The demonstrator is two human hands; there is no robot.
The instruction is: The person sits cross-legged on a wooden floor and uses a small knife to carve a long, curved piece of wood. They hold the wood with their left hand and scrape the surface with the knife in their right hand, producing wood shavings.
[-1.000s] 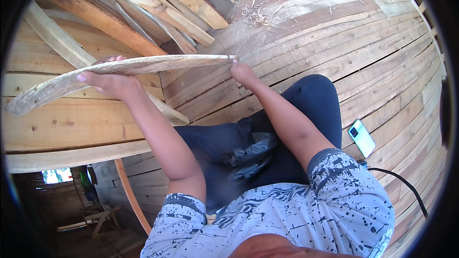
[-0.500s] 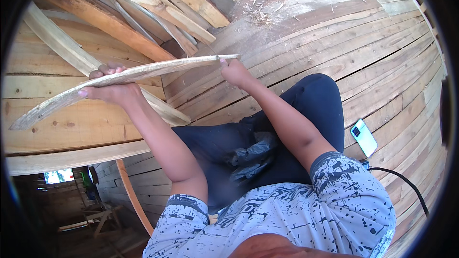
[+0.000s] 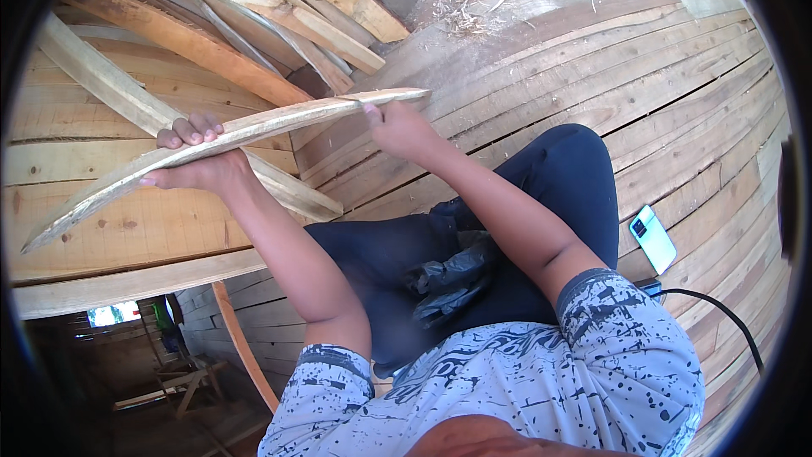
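Note:
A long, pale, curved plank point(image 3: 279, 123) slants across the upper left, its right end higher than its left. My left hand point(image 3: 199, 161) is closed around its middle, fingers over the far edge and thumb along the near side. Close to the plank's right end, my right hand point(image 3: 402, 131) is closed with its thumb pointing up against the wood. A thin dark line shows beside that thumb on the plank; whether it is a slim tool in the hand is too small to tell. The rest of what those fingers hold is hidden.
Several boards point(image 3: 194, 38) are stacked at the upper left, with a curved beam point(image 3: 110, 72) beneath the plank. Wood shavings point(image 3: 469, 13) lie on the plank floor point(image 3: 541, 76). A phone point(image 3: 655, 241) and a black cable point(image 3: 719, 313) are at the right. A dark drop opens at lower left.
My right hand has slid left along the plank, away from its right tip. The plank has rolled slightly, showing more of its broad face, and its left end sits a little lower.

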